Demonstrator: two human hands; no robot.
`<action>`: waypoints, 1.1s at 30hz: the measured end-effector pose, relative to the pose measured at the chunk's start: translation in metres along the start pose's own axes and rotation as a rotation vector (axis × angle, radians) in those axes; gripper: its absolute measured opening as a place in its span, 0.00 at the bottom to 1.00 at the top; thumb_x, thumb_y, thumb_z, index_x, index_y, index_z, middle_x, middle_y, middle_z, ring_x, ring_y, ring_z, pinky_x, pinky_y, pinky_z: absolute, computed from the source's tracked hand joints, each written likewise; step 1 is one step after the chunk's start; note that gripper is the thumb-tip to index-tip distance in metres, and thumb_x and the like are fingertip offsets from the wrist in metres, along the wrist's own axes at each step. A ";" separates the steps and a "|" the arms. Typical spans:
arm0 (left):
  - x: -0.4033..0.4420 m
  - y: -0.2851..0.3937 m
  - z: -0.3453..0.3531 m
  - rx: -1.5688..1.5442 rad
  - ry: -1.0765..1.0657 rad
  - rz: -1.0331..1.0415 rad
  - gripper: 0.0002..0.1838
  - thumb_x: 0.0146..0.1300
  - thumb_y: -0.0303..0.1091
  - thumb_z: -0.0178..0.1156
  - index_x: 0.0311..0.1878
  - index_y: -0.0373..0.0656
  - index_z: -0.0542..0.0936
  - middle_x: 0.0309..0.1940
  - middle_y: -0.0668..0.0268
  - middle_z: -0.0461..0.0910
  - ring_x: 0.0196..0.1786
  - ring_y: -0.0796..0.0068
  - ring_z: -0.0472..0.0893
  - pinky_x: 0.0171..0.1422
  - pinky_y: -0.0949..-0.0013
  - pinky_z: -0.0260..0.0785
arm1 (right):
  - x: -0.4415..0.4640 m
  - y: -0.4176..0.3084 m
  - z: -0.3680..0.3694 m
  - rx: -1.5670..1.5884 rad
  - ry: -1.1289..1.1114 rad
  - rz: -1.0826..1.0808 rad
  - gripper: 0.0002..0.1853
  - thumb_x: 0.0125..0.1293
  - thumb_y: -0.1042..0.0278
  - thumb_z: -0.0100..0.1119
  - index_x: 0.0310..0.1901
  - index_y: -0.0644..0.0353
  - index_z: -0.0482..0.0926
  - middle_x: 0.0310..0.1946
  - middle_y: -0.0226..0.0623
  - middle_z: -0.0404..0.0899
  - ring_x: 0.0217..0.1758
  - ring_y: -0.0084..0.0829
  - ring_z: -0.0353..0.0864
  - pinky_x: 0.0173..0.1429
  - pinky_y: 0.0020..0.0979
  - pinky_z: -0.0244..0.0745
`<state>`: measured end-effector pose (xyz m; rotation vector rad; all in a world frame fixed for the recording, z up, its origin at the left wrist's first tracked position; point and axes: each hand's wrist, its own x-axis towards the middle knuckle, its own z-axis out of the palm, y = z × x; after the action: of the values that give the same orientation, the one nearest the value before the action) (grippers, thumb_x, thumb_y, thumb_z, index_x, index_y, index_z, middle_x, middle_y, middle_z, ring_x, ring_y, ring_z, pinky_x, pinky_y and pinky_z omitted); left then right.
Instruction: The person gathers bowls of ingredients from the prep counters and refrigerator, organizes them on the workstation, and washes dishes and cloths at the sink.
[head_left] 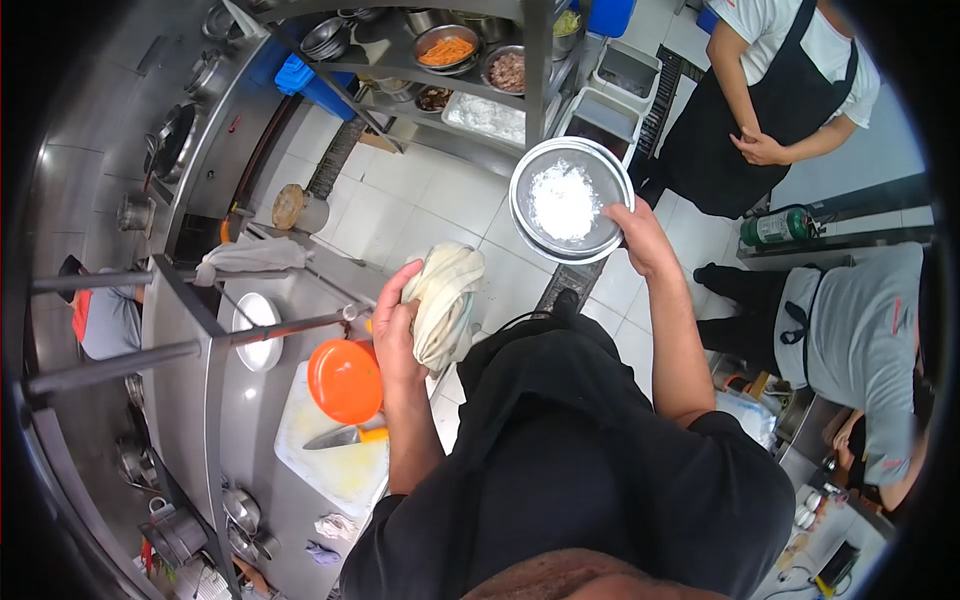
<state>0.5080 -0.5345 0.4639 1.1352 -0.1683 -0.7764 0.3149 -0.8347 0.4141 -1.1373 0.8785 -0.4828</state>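
Note:
A bunched, cream-coloured cloth [446,305] is gripped in my left hand [396,325], with the fingers curled round its side. Out to the front right, my right hand [645,236] grasps the rim of a round metal bowl [522,205]. White powder [562,200] lies heaped in the middle of the bowl, and a second rim shows below it. Beneath my left forearm are a white cutting board [330,470], an orange round dish [345,381] and a knife [336,438] with a yellow handle.
A metal shelf [380,55] holds bowls of food ahead, beside plastic bins [605,108]. One person in a black apron [745,110] stands front right; another in a grey shirt [855,315] is at my right. A white oval plate [257,332] lies on the left counter.

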 end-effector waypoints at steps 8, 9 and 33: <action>0.078 -0.028 0.104 0.107 0.031 -0.050 0.26 0.61 0.18 0.46 0.62 0.33 0.79 0.57 0.54 0.81 0.55 0.67 0.82 0.61 0.68 0.74 | 0.094 -0.022 -0.096 -0.083 0.079 0.104 0.24 0.64 0.65 0.58 0.60 0.69 0.74 0.40 0.37 0.82 0.35 0.22 0.80 0.31 0.26 0.75; 0.091 -0.033 0.115 0.129 0.020 -0.073 0.26 0.60 0.18 0.47 0.62 0.33 0.80 0.56 0.55 0.81 0.54 0.68 0.82 0.61 0.69 0.74 | 0.102 -0.027 -0.101 -0.068 0.097 0.132 0.24 0.64 0.65 0.58 0.60 0.68 0.74 0.39 0.36 0.82 0.33 0.22 0.80 0.29 0.25 0.74; 0.323 -0.153 0.366 0.303 -0.059 -0.218 0.25 0.59 0.17 0.49 0.59 0.37 0.82 0.54 0.61 0.83 0.53 0.75 0.80 0.60 0.73 0.71 | 0.441 -0.045 -0.313 0.050 0.281 0.242 0.22 0.67 0.64 0.56 0.61 0.65 0.74 0.44 0.40 0.84 0.40 0.30 0.86 0.36 0.33 0.84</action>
<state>0.4914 -1.0432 0.4112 1.4344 -0.2189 -1.0022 0.3264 -1.3527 0.2526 -0.9148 1.2256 -0.4671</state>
